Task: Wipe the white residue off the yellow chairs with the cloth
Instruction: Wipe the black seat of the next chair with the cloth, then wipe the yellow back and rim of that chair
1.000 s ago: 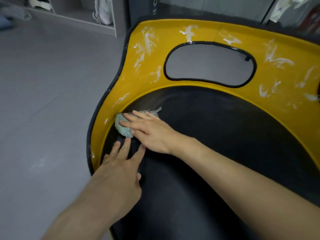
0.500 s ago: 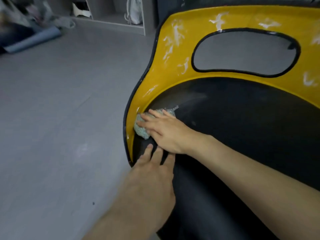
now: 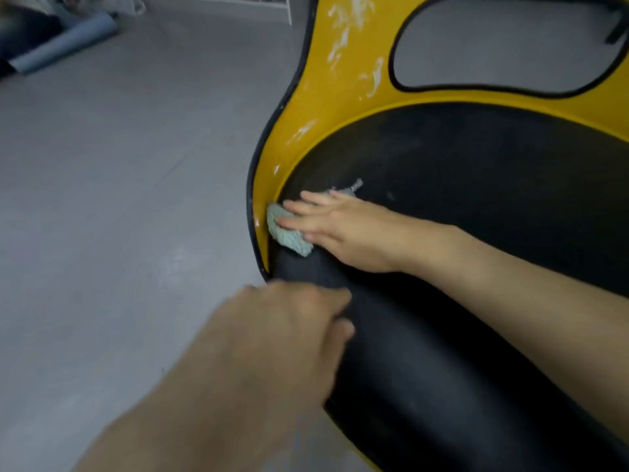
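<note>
Head view, step: wiping the lower left rim of the yellow chair (image 3: 323,114). The right hand (image 3: 340,229) lies flat with straight fingers and presses the cloth (image 3: 289,238) onto the rim.
Cloth: under the right hand's fingertips, at the seam between the yellow rim and the black seat (image 3: 476,216). A frayed corner shows behind the fingers.
Left hand (image 3: 282,335): nearer the camera than the right hand, on the front edge of the black seat, probably to steady the chair.
Residue: white residue (image 3: 340,42) sits well above the right hand, beside the oval opening. Smaller marks are just above the cloth.
Next move: I judge the cloth must go upward along the rim with firm pressure, to the smaller marks first.
Hard to see: the left hand is blurred, so I cannot tell if its fingers grip the edge. The chair's right side and top are cut off.
</note>
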